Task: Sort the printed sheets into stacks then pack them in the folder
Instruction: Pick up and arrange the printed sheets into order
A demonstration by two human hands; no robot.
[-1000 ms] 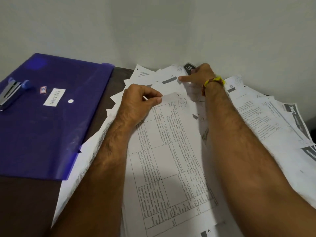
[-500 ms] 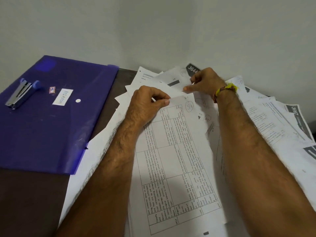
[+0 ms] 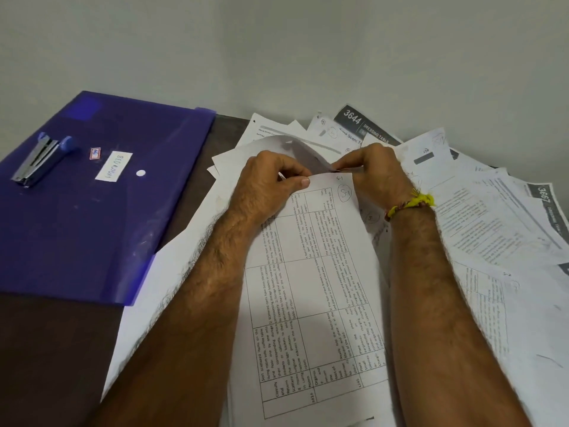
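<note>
Both hands meet at the far end of one printed sheet [image 3: 311, 303], a page with a ruled table and a circled "S-1" in pen near its far right corner. Left hand [image 3: 264, 183] pinches the sheet's far edge, thumb on top, fingers curled under. Right hand [image 3: 374, 174] pinches the same edge just beside it, fingertips nearly touching the left's. A second sheet [image 3: 295, 152] curls up behind the two hands, its underside in shadow; cannot tell which hand lifts it.

The gripped sheet lies atop a loose spread of papers [image 3: 492, 229] that fans over the right half of the table [image 3: 55, 349], reaching the back edge at the wall. Headers "3644" and "3667" show among them.

Folder [image 3: 101, 211], blue-violet and translucent, lies flat at the table's back left, closed, its right edge touching the paper spread. A stapler [image 3: 38, 161] rests on the folder near its far left corner, beside a white label [image 3: 114, 166]
</note>
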